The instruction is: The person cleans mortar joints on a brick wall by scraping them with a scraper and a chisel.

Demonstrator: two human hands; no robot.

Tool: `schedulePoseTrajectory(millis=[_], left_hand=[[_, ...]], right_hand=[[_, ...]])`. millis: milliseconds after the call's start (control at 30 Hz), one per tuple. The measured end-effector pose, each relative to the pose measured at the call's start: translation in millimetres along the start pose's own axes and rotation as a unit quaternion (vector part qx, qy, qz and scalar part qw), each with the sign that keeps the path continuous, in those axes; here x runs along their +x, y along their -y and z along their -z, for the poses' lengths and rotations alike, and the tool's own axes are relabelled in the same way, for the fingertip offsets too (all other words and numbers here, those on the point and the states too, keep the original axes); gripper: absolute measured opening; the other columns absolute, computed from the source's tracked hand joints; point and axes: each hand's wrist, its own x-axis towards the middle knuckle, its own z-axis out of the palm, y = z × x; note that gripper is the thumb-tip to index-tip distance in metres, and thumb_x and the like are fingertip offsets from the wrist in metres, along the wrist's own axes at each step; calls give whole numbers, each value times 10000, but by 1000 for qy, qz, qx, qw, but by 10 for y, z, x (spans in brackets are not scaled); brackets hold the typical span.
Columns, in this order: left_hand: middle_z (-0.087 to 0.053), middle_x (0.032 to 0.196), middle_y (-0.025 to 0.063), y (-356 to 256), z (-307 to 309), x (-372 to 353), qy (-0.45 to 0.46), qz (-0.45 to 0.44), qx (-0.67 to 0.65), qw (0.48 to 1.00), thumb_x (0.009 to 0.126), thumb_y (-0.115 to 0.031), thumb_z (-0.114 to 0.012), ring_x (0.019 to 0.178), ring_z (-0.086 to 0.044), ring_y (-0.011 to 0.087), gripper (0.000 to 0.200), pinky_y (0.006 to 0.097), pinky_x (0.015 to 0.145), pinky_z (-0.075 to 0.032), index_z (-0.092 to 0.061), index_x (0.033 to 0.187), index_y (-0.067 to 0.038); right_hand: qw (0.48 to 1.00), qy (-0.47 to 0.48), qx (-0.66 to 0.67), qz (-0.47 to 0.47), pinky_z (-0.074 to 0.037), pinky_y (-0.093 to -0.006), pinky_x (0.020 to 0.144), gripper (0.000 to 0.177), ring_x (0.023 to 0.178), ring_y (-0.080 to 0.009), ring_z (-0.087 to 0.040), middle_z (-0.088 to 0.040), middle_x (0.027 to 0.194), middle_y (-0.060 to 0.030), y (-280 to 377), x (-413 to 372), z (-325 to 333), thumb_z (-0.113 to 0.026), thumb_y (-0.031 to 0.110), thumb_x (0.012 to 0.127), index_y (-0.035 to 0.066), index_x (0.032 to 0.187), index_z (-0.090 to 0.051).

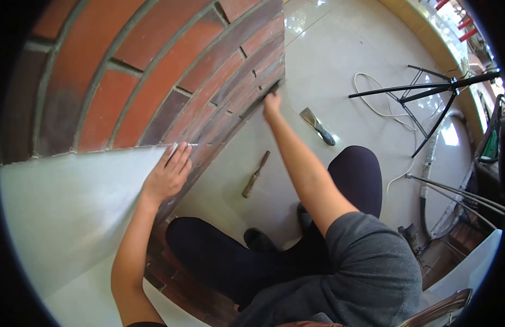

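My left hand (170,173) lies with its fingers stretched out at the seam where the brick-patterned wall (154,71) meets a smooth white panel (83,201). My right hand (272,106) reaches to the low far end of the brick surface, close to the floor. Its fingers are closed around something dark, which is too small and partly hidden to name. On the floor beside the right forearm rests a putty knife (318,126) with a wide blade and dark handle. A chisel-like tool (256,175) with a worn handle lies between the wall and my legs.
A black tripod stand (427,90) is at the right on the pale tiled floor (340,65), with a thin white cable (367,109) looped near it. Farther right are a wrapped hose (428,163) and metal rods (454,191). My bent knees (209,250) are close to the wall.
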Motion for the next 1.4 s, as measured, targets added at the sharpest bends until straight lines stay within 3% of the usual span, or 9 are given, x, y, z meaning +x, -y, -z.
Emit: schedulePoseTrajectory(millis=[133, 267, 433, 667, 767, 900, 1167, 1267, 1400], left_hand=[[-544, 1509, 138, 12, 8, -12, -6, 3, 3, 1000, 956, -221, -575, 1496, -394, 298, 258, 503, 1283, -237, -689, 1120, -57], [-550, 1506, 122, 15, 3, -26, -8, 7, 6, 1000, 973, -235, -536, 1502, -390, 275, 253, 490, 1287, -237, -684, 1099, -73], [-545, 1517, 106, 50, 32, -39, -5, 5, 13, 1000, 989, -259, -488, 1508, -382, 255, 296, 472, 1295, -221, -691, 1127, -93], [-524, 1541, 72, 31, -37, -73, 6, 11, 44, 999, 1007, -248, -484, 1509, -374, 229, 331, 457, 1293, -245, -690, 1203, -78], [-528, 1539, 69, 26, -27, -79, 0, 12, 54, 998, 995, -247, -493, 1503, -381, 219, 326, 451, 1295, -248, -701, 1181, -79], [-551, 1516, 53, 45, -65, -87, -16, 20, 63, 998, 979, -252, -503, 1514, -358, 205, 302, 441, 1316, -196, -704, 1133, -88], [-560, 1505, 74, -13, -86, -130, -5, 22, 23, 999, 940, -217, -573, 1505, -376, 217, 265, 426, 1312, -234, -703, 1108, -58], [-620, 1396, 61, -26, 188, -121, -12, 37, 67, 997, 924, -213, -581, 1448, -448, 249, 241, 428, 1288, -285, -685, 1092, -74], [-676, 1193, 67, -367, 1231, -512, -33, 237, 3, 971, 910, -142, -604, 1285, -583, 295, 192, 476, 1189, -412, -682, 1072, -76]], right_hand=[[994, 55, -95, -2, -383, -341, 1138, 596, 1350, -311, -543, -591, 1446, -222, -663, -857, -132, -409, -46, 919, -65, 1514, -444], [980, -1, -110, 168, -369, -332, 1151, 555, 1372, -297, -521, -561, 1471, -239, -628, 42, -38, -412, -52, 945, -112, 1496, -436], [986, 44, -118, 105, -504, -367, 942, 519, 1006, -242, -640, -683, 1141, -172, 403, 972, 342, -415, -84, 842, -61, 1336, -571], [959, 41, -222, 172, -376, -382, 1166, 753, 1381, -384, -531, -531, 1464, -327, -1256, -733, -170, -462, -86, 860, -71, 1589, -274], [970, 160, -174, 51, -425, -393, 1117, 593, 1271, -365, -606, -624, 1340, -299, -1578, -1809, -341, -476, -93, 867, -122, 1459, -452], [818, 434, -340, -166, -507, -388, 884, 312, 1014, -253, -641, -696, 1085, -168, -1974, -2736, -193, -515, 76, 983, -80, 1233, -619], [477, 691, -528, -130, -488, -475, 977, 382, 1164, -440, -643, -674, 1229, -320, -1420, -4012, -141, -505, 199, 990, -78, 1193, -672], [463, 745, -478, -54, -517, -461, 892, 372, 1025, -395, -687, -712, 1102, -286, -1379, -4365, -138, -499, 199, 980, -65, 1166, -686], [493, 722, -412, -256, -512, -429, 771, 334, 875, -288, -664, -697, 954, -199, -1536, -4542, -251, -535, 146, 914, -50, 1131, -695]])
